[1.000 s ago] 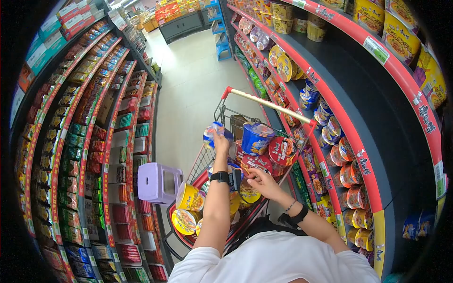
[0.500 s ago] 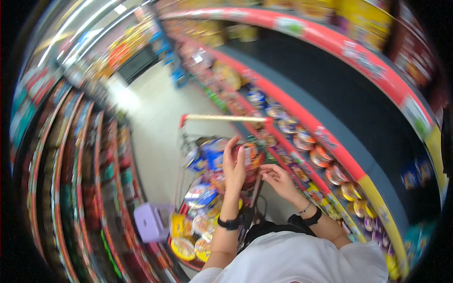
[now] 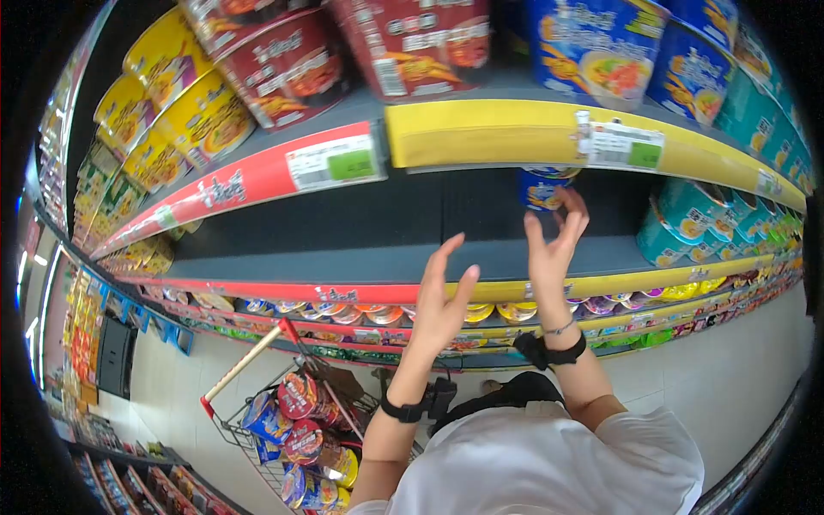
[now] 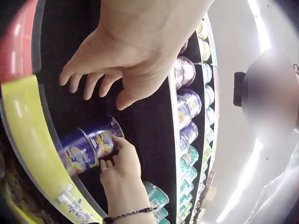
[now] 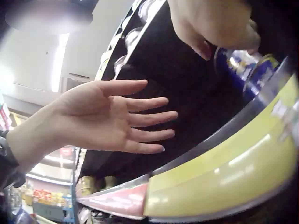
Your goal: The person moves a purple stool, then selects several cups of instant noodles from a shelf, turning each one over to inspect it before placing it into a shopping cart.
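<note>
Two blue noodle cups (image 4: 100, 142) lie side by side on the dark shelf, under the yellow shelf edge; the head view shows one blue cup (image 3: 542, 190). My right hand (image 3: 554, 249) is at them, fingers bent over the near cup and thumb apart from it; in the left wrist view the right hand's (image 4: 122, 163) fingertips meet the cup. In the right wrist view the right hand (image 5: 215, 23) partly hides the cups (image 5: 243, 65). My left hand (image 3: 439, 309) holds nothing, with spread fingers before the shelf; the left hand (image 5: 93, 114) shows its palm in the right wrist view.
Large red, yellow and blue tubs fill the upper shelf (image 3: 489, 133). Teal tubs (image 3: 678, 223) stand to the right on the dark shelf. A cart (image 3: 257, 356) with noodle tubs is at lower left, on a pale floor (image 3: 172, 378). Blue steps (image 3: 176, 335) stand farther left.
The view has turned from the aisle to the shelf, and the cart is now at lower left. The left hand has let go of a blue cup; the right hand has reached forward to the shelved cups.
</note>
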A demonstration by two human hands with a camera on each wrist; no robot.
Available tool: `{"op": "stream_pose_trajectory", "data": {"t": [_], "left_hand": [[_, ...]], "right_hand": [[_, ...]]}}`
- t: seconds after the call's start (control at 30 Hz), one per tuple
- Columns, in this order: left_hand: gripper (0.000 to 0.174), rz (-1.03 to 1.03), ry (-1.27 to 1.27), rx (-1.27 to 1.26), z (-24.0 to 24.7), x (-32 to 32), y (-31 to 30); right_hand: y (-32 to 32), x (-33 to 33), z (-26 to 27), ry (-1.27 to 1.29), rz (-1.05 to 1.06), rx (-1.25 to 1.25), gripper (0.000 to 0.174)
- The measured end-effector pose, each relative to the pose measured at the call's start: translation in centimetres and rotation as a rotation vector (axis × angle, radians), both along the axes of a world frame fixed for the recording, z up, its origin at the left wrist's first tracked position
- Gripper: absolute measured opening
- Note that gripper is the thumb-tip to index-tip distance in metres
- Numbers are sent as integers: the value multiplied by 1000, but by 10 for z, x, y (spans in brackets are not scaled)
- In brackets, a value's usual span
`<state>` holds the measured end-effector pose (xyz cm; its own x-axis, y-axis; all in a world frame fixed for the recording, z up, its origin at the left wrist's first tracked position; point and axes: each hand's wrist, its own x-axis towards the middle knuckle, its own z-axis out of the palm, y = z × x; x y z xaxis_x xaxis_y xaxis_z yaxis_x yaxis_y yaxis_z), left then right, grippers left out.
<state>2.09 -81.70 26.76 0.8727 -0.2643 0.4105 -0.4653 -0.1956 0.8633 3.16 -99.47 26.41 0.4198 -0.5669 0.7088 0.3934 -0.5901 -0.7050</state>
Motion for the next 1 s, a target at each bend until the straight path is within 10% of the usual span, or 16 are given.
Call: {"op": "stream_pose_trajectory", "data": {"t": [0.17,0.37,0.53,1.0], "left_hand": [[55,-196,-13,44,15,28,-64],[58,-249,-22,5,4,41,-90],[64,-159,8,34,-4,45,-77],[107,-65,-93,-326,38,37,-73]], "right_hand": [[-99,39,-15,175,-136,-176,88],[-136,72,-18,507,447,22,109],[-126,53,-16,445,235,-98,63],[-74,-36,14,442,577,-37,56]]}}
